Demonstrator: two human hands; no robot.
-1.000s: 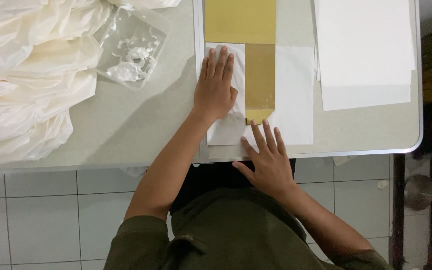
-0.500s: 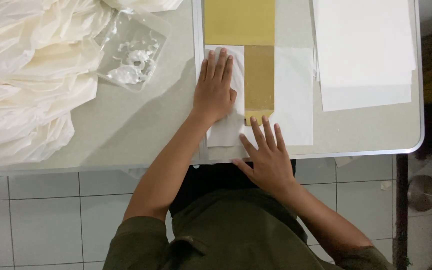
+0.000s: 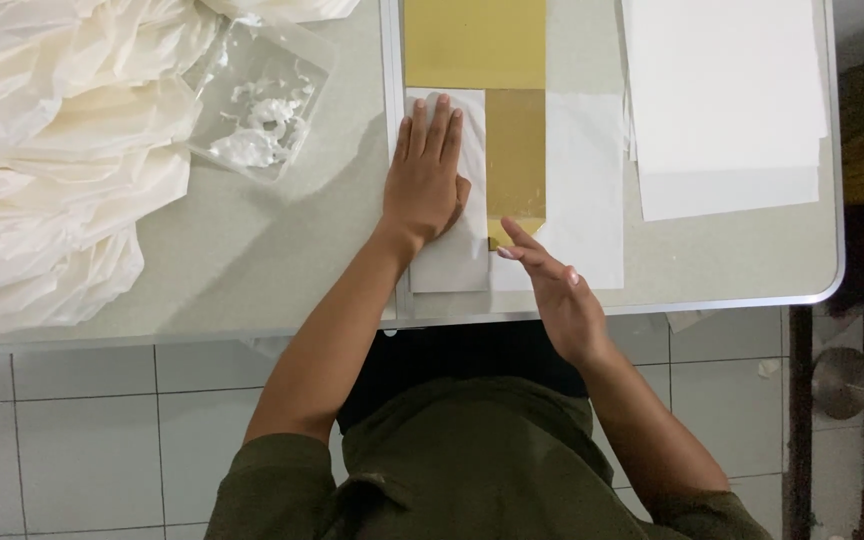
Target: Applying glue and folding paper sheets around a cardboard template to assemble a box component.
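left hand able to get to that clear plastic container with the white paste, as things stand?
Probably yes. The left hand lies flat on the white paper strip, and the clear plastic container sits up and to its left, with only bare tabletop between them.

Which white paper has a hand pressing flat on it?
The narrow white strip left of the gold strip, under the left hand. The white sheet stack at the right lies untouched.

A clear plastic bag (image 3: 264, 98) lies left on the table.
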